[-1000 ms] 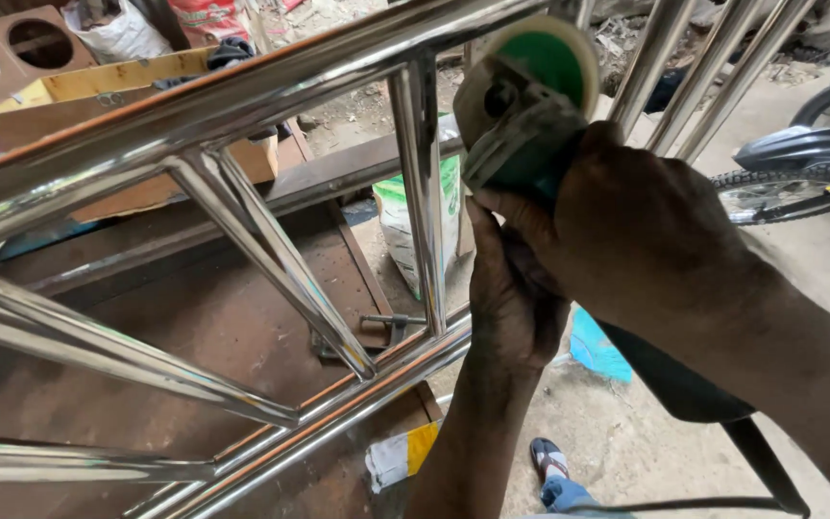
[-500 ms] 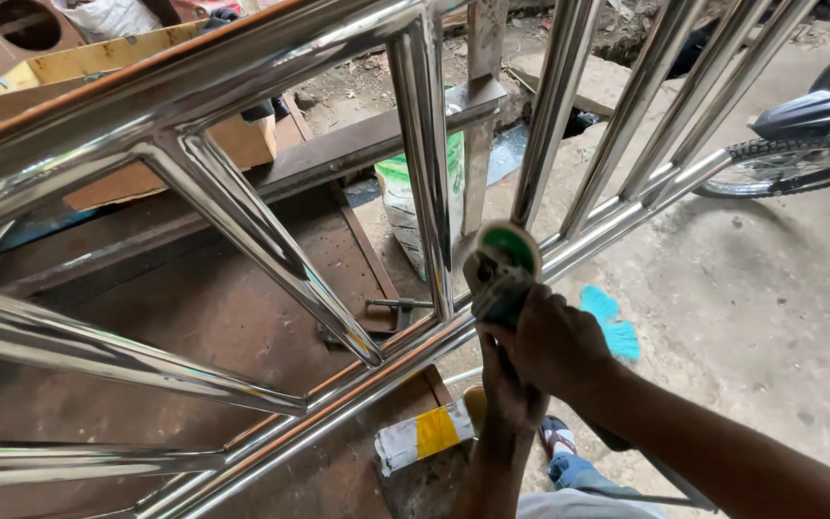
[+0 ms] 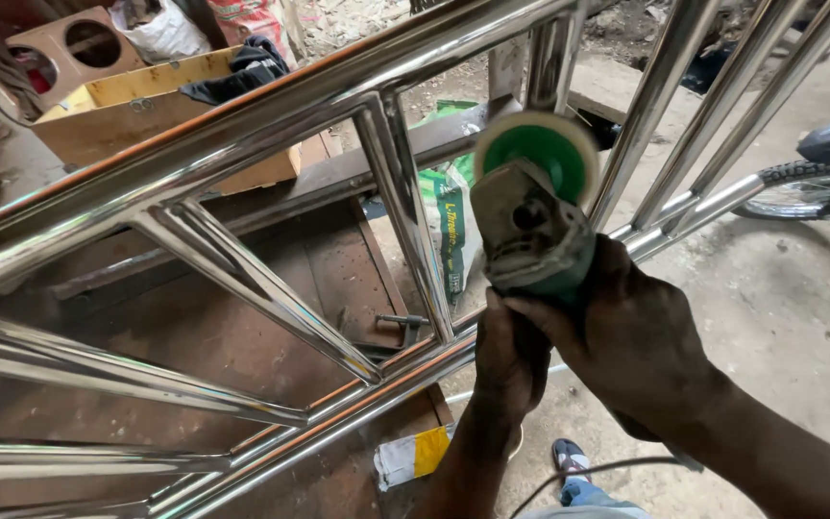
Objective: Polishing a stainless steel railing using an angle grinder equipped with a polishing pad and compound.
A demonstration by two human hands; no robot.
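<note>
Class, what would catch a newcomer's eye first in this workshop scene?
The shiny steel frame sweeps across the whole view. At centre, both hands, right hand and left hand, grip an angle grinder with a green disc raised near the bars. A wheel sits far right.

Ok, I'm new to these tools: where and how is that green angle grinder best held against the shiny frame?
Grip the angle grinder by its body behind the disc, coming from below and the rear, as both hands do: right hand around the body, left hand beneath it. The disc faces the steel frame, so fingers belong behind the head.
</note>
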